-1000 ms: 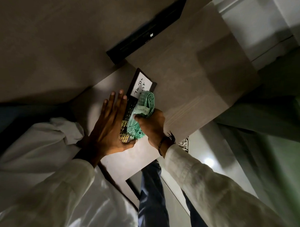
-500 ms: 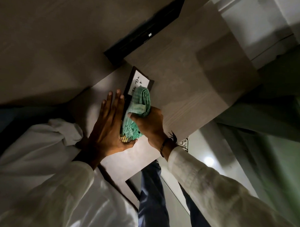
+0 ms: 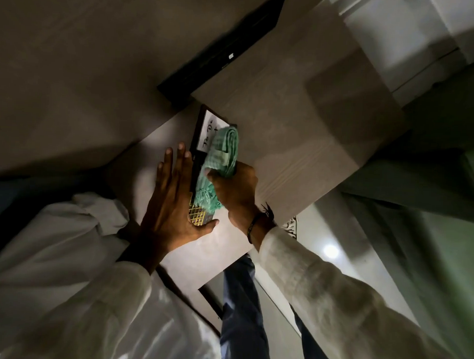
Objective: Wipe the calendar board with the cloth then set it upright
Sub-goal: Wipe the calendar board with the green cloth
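The fingers [image 3: 174, 166] of the left hand [image 3: 173, 204] are spread flat on the bench [image 3: 299, 144], pressed along the calendar board's [image 3: 205, 130] left edge, with the thumb hooked under its near end. The right hand [image 3: 235, 190] is closed around a bunched green cloth [image 3: 220, 157], which is pressed on the board's middle. The board lies flat on the bench, its white lettered end uncovered. The wiping step is judged to be in hand. Next, the uncovered far end should be swept; afterwards the board must be lifted and stood upright.
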Tool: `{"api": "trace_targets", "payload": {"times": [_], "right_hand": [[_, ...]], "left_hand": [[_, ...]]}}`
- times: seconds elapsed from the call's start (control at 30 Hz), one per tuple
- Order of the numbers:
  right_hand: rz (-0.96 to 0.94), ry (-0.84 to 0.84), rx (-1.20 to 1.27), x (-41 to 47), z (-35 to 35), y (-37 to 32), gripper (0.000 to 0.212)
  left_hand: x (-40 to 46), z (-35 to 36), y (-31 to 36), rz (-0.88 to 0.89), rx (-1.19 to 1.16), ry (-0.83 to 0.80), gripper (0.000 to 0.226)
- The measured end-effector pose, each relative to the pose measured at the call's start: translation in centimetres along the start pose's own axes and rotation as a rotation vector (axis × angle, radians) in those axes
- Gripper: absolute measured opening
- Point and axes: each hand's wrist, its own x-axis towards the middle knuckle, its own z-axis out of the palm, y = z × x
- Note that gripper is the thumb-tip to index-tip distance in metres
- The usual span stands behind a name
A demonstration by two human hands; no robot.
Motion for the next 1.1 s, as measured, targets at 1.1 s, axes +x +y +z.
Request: {"api": "trace_targets", "payload": {"times": [1.1], "right_hand": [[-0.071,0.015,-0.006,1.7,0.6,-0.5,0.007]], "left_hand": [[0.6,0.6,0.0,-0.047,-0.102,0.067,0.145]]}}
